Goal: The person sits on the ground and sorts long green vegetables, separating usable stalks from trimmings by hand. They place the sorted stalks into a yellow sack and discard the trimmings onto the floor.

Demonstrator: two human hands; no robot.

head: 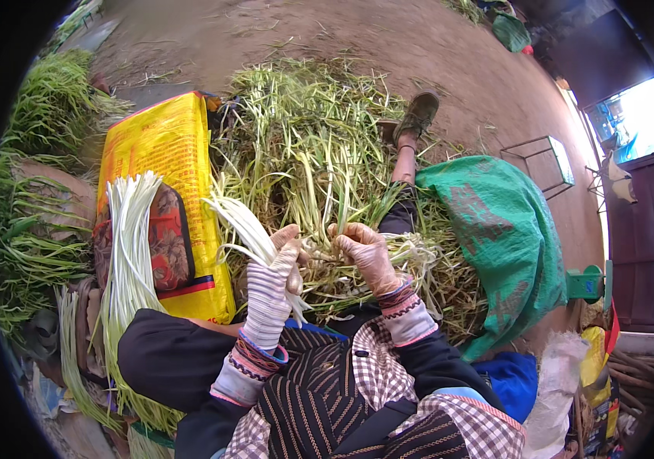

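Note:
My left hand (272, 281), in a striped knit glove, is closed around a small bunch of peeled white stalks (243, 226) that fans out to the upper left. Beside it, my right hand (364, 252) wears a thin, see-through glove. Its thumb and fingers pinch a green leafy stalk (345, 198); the fingers partly hide the stalk's lower end. Both hands are over a heap of loose green stalks and leaves (309, 126). To the left, a larger bundle of long white stalks (132, 241) rests on a red floral pad (173, 252) atop a yellow printed sack (157, 143).
Green leafy plants (46, 109) are piled along the left. A green woven sheet (504, 229) covers the heap's right side. Beyond it stand a metal frame (556, 163) and a green metal object (585, 284). My outstretched foot in a shoe (421, 112) lies beside the heap.

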